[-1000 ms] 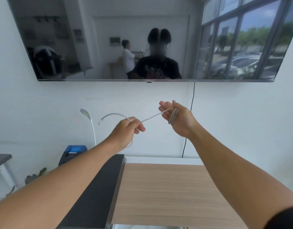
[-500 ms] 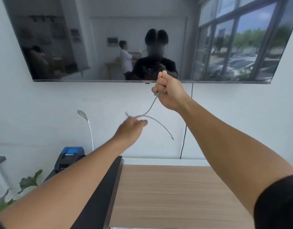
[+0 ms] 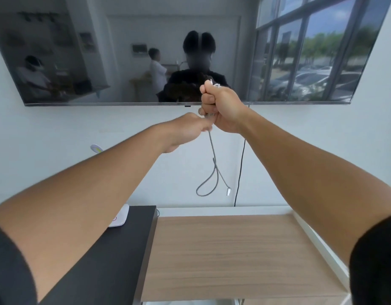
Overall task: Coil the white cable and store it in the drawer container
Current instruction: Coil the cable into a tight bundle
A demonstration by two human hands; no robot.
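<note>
Both arms are stretched out in front of the wide dark wall-mounted screen point(image 3: 124, 51), and much of what matters is buried in the fists. The right hand point(image 3: 223, 108) is clenched around a bundle of the thin white cable point(image 3: 213, 159); only a small tip of it pokes out above the fist, so how many turns are gathered inside cannot be counted. The left hand point(image 3: 188, 130) sits just below the screen's lower edge, touching the right hand, blurred, fingers curled at the cable where it leaves the fist; whether it truly pinches the strand I cannot tell.

Below the screen hangs what can be counted: one loop of cable and one loose end with a small connector point(image 3: 228, 191), dangling clear above the light wood-grain tabletop point(image 3: 223, 256). One thin black cord point(image 3: 240, 168) runs down the wall from the screen, beside the hanging cable. A black surface point(image 3: 115, 260) adjoins the wood top on its left, bearing one white flat device point(image 3: 120, 217), half hidden by the left forearm. No drawer container is visible.
</note>
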